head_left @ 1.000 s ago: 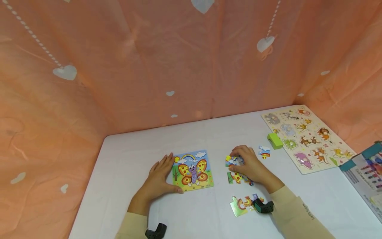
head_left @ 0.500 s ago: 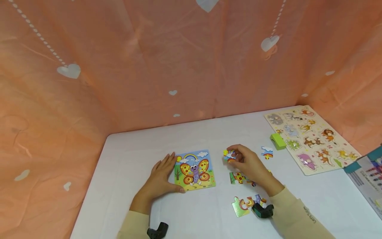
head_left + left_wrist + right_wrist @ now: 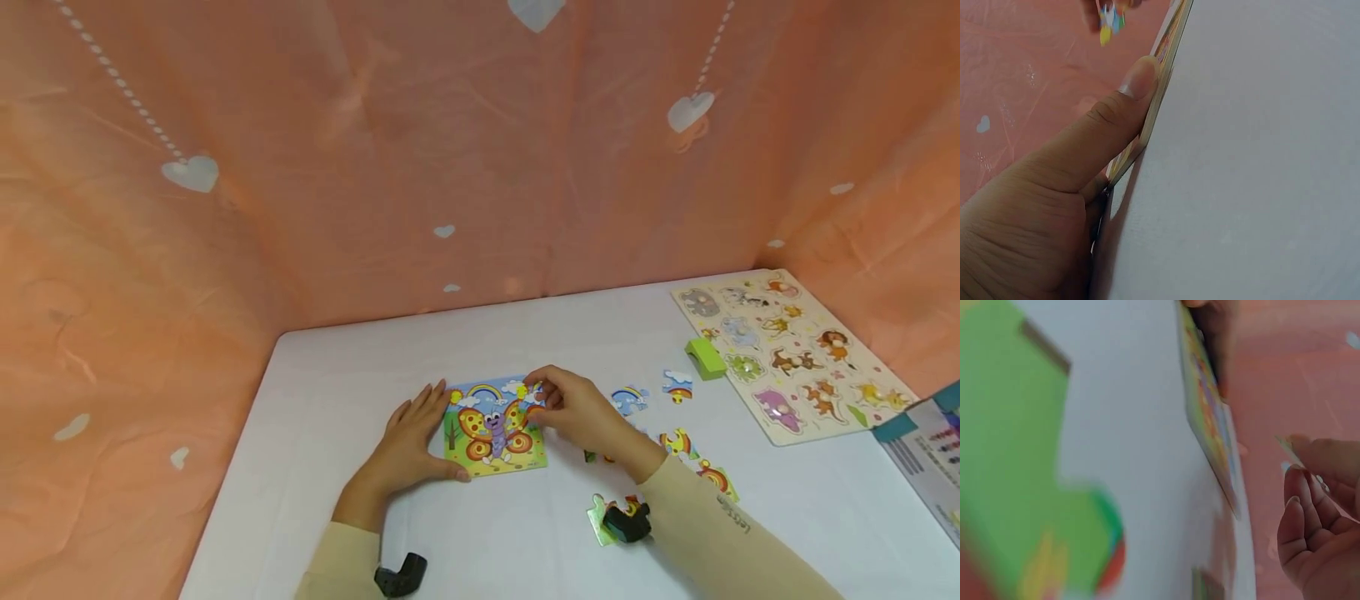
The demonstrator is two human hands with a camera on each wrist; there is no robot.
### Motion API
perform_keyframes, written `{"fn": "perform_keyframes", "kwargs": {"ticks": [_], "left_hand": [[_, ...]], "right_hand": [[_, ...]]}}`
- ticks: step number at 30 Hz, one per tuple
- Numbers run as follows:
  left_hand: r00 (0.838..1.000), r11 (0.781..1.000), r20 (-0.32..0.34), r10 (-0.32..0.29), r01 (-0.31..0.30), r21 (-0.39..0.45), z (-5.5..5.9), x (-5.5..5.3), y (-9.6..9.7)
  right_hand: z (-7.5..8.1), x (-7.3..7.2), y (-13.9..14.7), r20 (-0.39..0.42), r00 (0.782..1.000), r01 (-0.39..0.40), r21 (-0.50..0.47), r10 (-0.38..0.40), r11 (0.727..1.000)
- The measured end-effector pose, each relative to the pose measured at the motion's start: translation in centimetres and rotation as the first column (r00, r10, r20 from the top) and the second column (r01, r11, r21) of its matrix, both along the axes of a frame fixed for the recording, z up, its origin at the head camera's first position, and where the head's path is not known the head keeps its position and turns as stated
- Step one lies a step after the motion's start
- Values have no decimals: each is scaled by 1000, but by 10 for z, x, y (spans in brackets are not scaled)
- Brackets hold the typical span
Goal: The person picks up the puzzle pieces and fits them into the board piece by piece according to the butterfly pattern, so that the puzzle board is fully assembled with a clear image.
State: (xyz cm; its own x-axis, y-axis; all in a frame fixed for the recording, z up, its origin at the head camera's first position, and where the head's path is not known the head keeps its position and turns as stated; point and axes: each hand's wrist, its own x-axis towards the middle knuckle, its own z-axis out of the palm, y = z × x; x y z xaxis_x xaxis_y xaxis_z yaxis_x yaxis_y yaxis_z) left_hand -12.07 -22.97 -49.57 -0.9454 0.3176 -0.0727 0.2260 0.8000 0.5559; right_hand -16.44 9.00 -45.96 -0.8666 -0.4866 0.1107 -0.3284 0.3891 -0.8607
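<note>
A square butterfly picture board (image 3: pixel 495 450) lies on the white table. My left hand (image 3: pixel 405 446) rests along its left side, fingers extended and thumb touching the lower left corner; the left wrist view shows the thumb (image 3: pixel 1138 81) against the board's edge. My right hand (image 3: pixel 588 417) pinches a jigsaw piece with a yellow sun (image 3: pixel 522 392) over the board's upper right part. The left wrist view shows that piece (image 3: pixel 1110 25) held in the air. Right of the board lie loose jigsaw pieces: a rainbow piece (image 3: pixel 628 400), a spotted wing piece (image 3: pixel 678 443) and others partly hidden by my right arm.
Farther right are another rainbow piece (image 3: pixel 677 387), a green arch block (image 3: pixel 706 358) and a wooden animal puzzle board (image 3: pixel 795 358). A printed box (image 3: pixel 926 450) stands at the right edge. Orange cloth (image 3: pixel 480 167) hangs behind the table.
My right hand has lifted the sun piece from among the loose pieces and carried it left to above the butterfly board. My left hand stays at the board.
</note>
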Motion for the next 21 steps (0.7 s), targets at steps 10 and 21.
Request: {"fn": "perform_keyframes", "kwargs": {"ticks": [10, 21], "left_hand": [[1000, 1000, -16, -22, 22, 8, 4, 1, -1], [999, 999, -15, -34, 34, 0, 4, 2, -2]], "right_hand": [[-3, -13, -58, 84, 996, -46, 78, 39, 996], [2, -8, -67, -113, 976, -132, 384, 188, 914]]}}
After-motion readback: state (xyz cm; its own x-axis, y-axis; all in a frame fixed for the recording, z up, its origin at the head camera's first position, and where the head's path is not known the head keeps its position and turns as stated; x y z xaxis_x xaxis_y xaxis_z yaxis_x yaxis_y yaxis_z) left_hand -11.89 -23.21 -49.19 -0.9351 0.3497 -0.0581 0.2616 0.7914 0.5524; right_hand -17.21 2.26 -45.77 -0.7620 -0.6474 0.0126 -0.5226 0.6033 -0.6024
